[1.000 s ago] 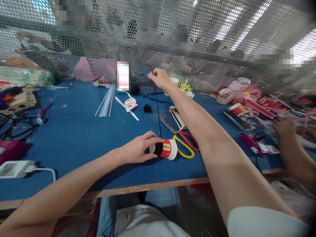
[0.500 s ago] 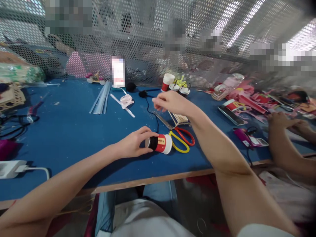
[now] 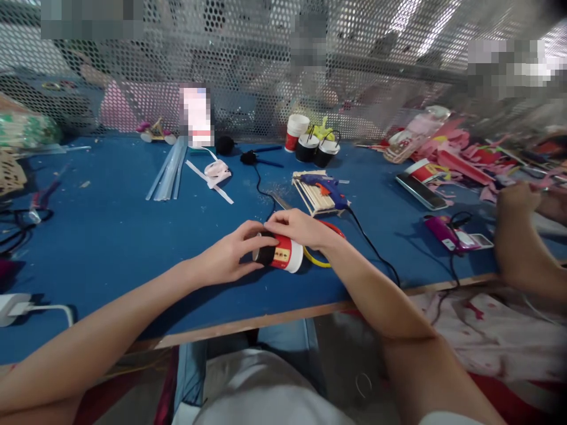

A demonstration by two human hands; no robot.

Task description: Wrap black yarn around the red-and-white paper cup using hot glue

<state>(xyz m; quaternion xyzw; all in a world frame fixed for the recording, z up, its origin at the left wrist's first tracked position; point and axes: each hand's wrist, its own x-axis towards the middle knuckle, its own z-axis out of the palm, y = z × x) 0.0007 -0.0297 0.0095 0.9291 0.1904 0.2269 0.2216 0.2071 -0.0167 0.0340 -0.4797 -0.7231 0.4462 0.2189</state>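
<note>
A paper cup with a red label, a white rim and a black band at its base lies on its side on the table. My left hand is closed around the black end, thumb below and fingers above. My right hand reaches over the top of the cup, its fingers bent together against the cup beside my left fingertips; the exact contact is partly hidden. Under my right wrist lie scissors with red and yellow handles, mostly covered. Beyond them a blue glue gun rests on a small wooden-stick rack.
White ribbon and clear glue sticks lie to the left. Farther back stand black-wrapped cups and a stack of white cups. The glue gun's cord runs to the front edge. A co-worker's arms are at right.
My right hand has come down from near the wooden rack onto the cup, uncovering the rack and glue gun. My left hand keeps its hold. The whole view has shifted slightly.
</note>
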